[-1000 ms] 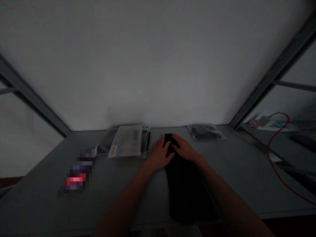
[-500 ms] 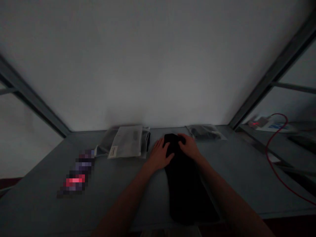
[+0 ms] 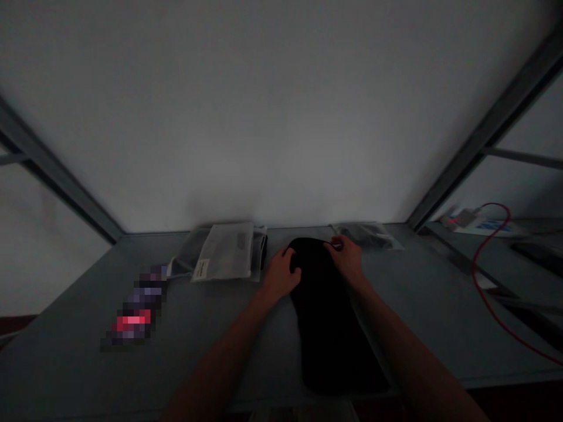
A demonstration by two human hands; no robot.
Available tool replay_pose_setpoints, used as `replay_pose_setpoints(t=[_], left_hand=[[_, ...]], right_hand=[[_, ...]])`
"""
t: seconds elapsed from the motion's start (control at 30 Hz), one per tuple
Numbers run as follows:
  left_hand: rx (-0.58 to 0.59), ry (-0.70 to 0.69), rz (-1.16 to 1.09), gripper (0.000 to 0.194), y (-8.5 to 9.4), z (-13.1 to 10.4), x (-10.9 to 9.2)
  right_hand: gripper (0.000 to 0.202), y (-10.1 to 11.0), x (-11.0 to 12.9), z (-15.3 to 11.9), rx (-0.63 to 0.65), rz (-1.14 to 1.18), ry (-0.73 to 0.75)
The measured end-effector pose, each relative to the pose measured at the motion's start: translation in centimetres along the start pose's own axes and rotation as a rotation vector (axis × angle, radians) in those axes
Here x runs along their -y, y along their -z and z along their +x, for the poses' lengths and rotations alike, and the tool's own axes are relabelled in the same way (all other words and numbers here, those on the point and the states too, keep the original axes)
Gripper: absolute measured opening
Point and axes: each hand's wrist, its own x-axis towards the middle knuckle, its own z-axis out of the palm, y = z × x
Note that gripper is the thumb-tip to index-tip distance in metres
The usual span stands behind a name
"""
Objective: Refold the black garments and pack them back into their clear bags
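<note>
A long piece of black fabric [image 3: 332, 334], perhaps a folded garment, lies lengthwise on the grey table, narrower at the far end and wider at the near end. Its exact kind is too dark to make out. At the upper left edge of the fabric, my left hand [image 3: 284, 272] has its fingers curled and pinches the border. My right hand [image 3: 347, 258] grips the upper right corner between thumb and fingers. Between the hands, the far edge is spread out in a smooth curve.
Clear plastic bags [image 3: 226, 252] with a label lie stacked left of the fabric. Another bag with dark contents [image 3: 365, 234] rests at the back right. A blurred-out item [image 3: 136, 310] is on the left of the table [image 3: 211, 328]. A red cable [image 3: 477, 264] hangs at the right.
My hands have moved apart at the far end, changing from lying on the fabric to pinching its edges. The fabric's far end is now wider and smoother.
</note>
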Motion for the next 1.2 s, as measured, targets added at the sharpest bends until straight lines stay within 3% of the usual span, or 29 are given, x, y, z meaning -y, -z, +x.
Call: replay_pose_setpoints(t=[0.53, 0.73, 0.97, 1.2], left_hand=[[-0.110, 0.203, -0.174, 0.050, 0.4, 0.5, 1.1], [-0.128, 0.265, -0.312, 0.056, -0.2, 1.0, 2.4], [-0.098, 0.275, -0.424, 0.059, -0.6, 0.9, 2.6], [-0.103, 0.254, -0.401, 0.058, -0.8, 0.9, 2.4]], right_hand=[[0.021, 0.2, 0.1, 0.2, 0.044, 0.052, -0.139], [0.030, 0.3, -0.1, 0.4, -0.020, 0.047, -0.085], [0.025, 0.0, -0.7, 0.4, 0.035, 0.030, -0.042], [0.020, -0.4, -0.4, 0.2, 0.075, 0.060, 0.018]])
